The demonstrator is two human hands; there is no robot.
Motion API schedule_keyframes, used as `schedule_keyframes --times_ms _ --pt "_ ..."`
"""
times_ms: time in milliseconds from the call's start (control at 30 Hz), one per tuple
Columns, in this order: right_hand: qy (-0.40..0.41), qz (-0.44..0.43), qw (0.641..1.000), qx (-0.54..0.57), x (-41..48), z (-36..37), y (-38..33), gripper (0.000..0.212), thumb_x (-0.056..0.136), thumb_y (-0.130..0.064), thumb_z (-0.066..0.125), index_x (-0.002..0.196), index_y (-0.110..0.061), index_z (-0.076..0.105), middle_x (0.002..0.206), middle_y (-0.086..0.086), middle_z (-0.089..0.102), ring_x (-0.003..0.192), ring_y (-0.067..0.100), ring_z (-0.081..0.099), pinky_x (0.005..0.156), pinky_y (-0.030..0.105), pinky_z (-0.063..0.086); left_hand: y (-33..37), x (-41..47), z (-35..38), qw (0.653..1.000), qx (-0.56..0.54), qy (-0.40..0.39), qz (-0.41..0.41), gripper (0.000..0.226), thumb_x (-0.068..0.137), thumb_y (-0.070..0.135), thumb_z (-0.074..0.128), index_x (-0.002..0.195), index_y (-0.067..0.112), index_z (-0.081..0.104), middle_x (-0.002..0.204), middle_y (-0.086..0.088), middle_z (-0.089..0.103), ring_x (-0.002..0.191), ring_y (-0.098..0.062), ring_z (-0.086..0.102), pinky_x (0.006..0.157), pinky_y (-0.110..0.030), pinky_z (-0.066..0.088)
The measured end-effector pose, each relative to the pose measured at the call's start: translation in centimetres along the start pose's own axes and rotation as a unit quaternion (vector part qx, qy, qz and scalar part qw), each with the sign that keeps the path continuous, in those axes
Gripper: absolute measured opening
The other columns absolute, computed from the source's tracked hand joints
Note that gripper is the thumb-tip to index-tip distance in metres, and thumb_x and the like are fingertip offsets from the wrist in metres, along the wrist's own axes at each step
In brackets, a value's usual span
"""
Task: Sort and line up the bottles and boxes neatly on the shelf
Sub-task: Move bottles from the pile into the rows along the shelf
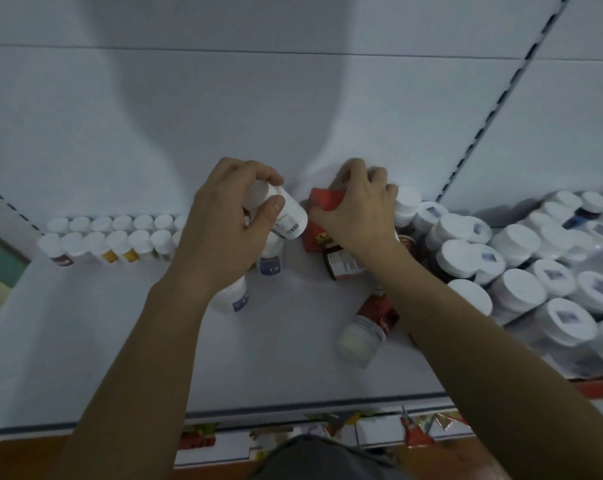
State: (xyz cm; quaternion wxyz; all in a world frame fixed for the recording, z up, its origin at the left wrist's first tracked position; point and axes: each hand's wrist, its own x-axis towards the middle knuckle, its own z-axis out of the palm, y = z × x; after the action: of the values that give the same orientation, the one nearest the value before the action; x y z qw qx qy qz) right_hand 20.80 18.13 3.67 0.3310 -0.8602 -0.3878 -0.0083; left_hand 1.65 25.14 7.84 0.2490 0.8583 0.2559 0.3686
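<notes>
My left hand [224, 230] grips a white bottle [286, 216] with a white cap, lifted and tilted above the white shelf [120, 341]. My right hand [359, 213] grips a red box [322, 209] at the back of the shelf. Below the left hand stand two white bottles with purple labels [270, 263], [236, 296]. A dark bottle with a barcode label [345, 263] sits under my right wrist. A red-labelled bottle [366, 327] lies on its side near the right forearm.
Two neat rows of small white-capped bottles [109, 237] line the back left. Several large white-lidded jars [522, 271] crowd the right side. The shelf's front edge [293, 407] runs below, with boxes on the lower shelf [328, 431].
</notes>
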Motion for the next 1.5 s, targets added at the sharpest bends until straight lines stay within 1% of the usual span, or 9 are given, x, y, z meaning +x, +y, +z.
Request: schedule_keyframes --times_ms 233,433,600,700,867,1000,1200,1400,1500 --pt "0.17 -0.05 0.978 0.112 0.7 -11.3 -0.4 0.056 0.071 -0.047 0.066 0.12 -0.022 0.052 0.12 0.001 0.043 0.111 0.018 0.039 0.084 0.019 0.033 -0.8 2.6 3.6 0.996 0.036 -0.081 0.021 0.02 0.096 0.018 0.065 0.115 0.022 0.064 0.118 0.003 0.057 0.104 -0.016 0.056 0.086 -0.027 0.047" --pt "0.126 -0.013 0.986 0.106 0.1 -14.1 1.6 0.054 0.076 -0.047 0.062 0.127 -0.032 0.055 0.127 -0.002 0.051 0.117 0.017 0.048 0.1 0.033 0.039 -1.3 3.6 7.6 0.966 0.139 -0.218 -0.011 0.037 0.09 0.013 0.068 0.125 0.024 0.061 0.131 -0.001 0.062 0.12 -0.034 0.053 0.098 -0.053 0.046" --pt "0.108 0.042 0.981 0.155 -1.3 -13.9 3.5 0.056 0.081 -0.049 0.054 0.134 -0.032 0.047 0.126 -0.005 0.049 0.122 0.021 0.046 0.097 0.036 0.039 2.1 3.0 9.3 0.991 0.037 -0.089 0.095 0.027 0.091 0.011 0.062 0.117 0.018 0.064 0.12 0.0 0.059 0.106 -0.023 0.057 0.09 -0.039 0.048" --pt "0.137 0.068 0.97 0.186 -1.8 -14.1 4.2 0.051 0.081 -0.045 0.056 0.13 -0.032 0.051 0.128 -0.006 0.053 0.122 0.02 0.048 0.101 0.041 0.043 3.4 2.4 11.8 0.975 0.073 -0.189 0.096 0.032 0.09 0.021 0.063 0.122 0.017 0.058 0.12 -0.005 0.054 0.104 -0.025 0.058 0.081 -0.04 0.051" --pt "0.171 0.085 0.954 0.229 -2.9 -14.9 5.0 0.037 0.083 -0.044 0.058 0.119 -0.035 0.057 0.123 -0.009 0.058 0.116 0.013 0.052 0.096 0.034 0.046 3.5 3.0 15.2 0.899 0.242 -0.363 0.03 0.064 0.088 0.027 0.069 0.145 0.024 0.04 0.137 -0.013 0.043 0.124 -0.037 0.05 0.092 -0.044 0.05" --pt "0.176 0.116 0.932 0.293 -3.0 -15.8 5.9 0.033 0.079 -0.041 0.062 0.11 -0.031 0.063 0.116 -0.004 0.064 0.106 0.018 0.063 0.088 0.04 0.055 3.4 2.9 15.9 0.913 0.246 -0.322 0.052 0.046 0.087 0.019 0.067 0.131 0.023 0.053 0.128 -0.011 0.058 0.116 -0.034 0.056 0.084 -0.04 0.049" --pt "0.215 0.116 0.904 0.351 -3.0 -19.0 9.0 0.035 0.074 -0.046 0.061 0.101 -0.025 0.065 0.107 0.007 0.07 0.097 0.024 0.068 0.08 0.043 0.057 7.9 4.2 11.0 0.992 0.016 -0.113 -0.054 0.054 0.08 0.023 0.081 0.127 0.031 0.055 0.119 -0.002 0.062 0.102 -0.025 0.063 0.086 -0.039 0.052" --pt "0.21 0.072 0.92 0.323 -4.2 -24.0 14.9 0.024 0.083 -0.034 0.064 0.105 -0.026 0.064 0.104 -0.004 0.068 0.099 0.009 0.064 0.077 0.02 0.05 18.4 2.3 12.1 0.987 -0.158 0.037 -0.019 0.054 0.081 0.021 0.084 0.127 0.024 0.056 0.119 0.012 0.06 0.103 -0.003 0.061 0.085 -0.022 0.053" --pt "0.224 0.057 0.926 0.297 -5.3 -28.6 20.4 0.021 0.083 -0.032 0.064 0.104 -0.027 0.063 0.107 -0.007 0.066 0.101 0.008 0.062 0.08 0.025 0.052 24.5 1.5 15.9 0.976 -0.2 0.082 -0.004 0.048 0.085 0.023 0.082 0.126 0.019 0.056 0.122 0.005 0.062 0.104 -0.009 0.063 0.083 -0.023 0.055"
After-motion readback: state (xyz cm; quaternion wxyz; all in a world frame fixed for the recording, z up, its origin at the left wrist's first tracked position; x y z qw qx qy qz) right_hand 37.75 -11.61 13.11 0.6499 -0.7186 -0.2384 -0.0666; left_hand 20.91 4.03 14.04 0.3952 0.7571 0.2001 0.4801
